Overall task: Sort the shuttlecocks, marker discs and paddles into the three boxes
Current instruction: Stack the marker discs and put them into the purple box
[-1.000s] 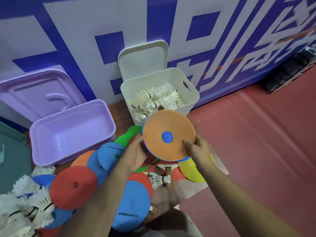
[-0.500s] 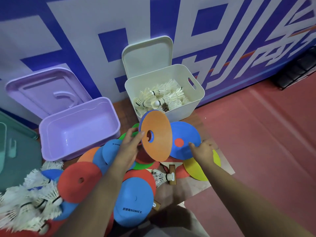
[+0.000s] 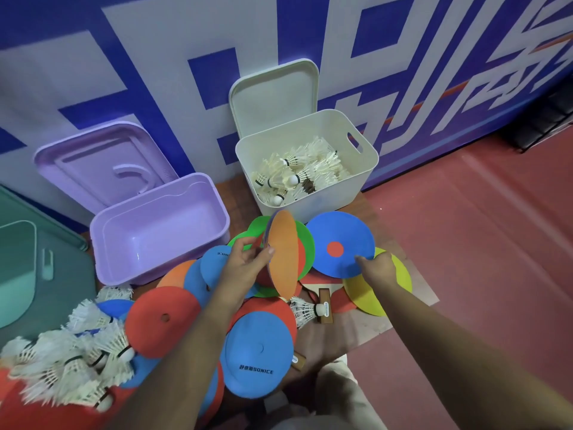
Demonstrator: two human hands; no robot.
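My left hand [image 3: 245,262] grips an orange marker disc [image 3: 283,254], held on edge above the pile. My right hand [image 3: 376,270] pinches the near rim of a blue disc [image 3: 341,243] with a red centre, lying flat. Red, blue, green and yellow discs are heaped on the floor in front of me, among them a blue one marked SONICE [image 3: 259,355]. A wooden paddle handle [image 3: 324,305] and a shuttlecock [image 3: 305,310] peek out under the discs. The purple box [image 3: 161,225] stands empty. The white box [image 3: 307,162] holds several shuttlecocks.
A heap of loose shuttlecocks [image 3: 62,355] lies at the lower left. A green box [image 3: 28,265] sits at the far left. Purple lid [image 3: 102,159] and white lid [image 3: 276,91] lean on the blue-and-white wall. Red floor stretches to the right.
The two hands split a stack of discs: my left hand turned the orange one on edge and drew it left, while my right hand laid the blue one down flat to the right.
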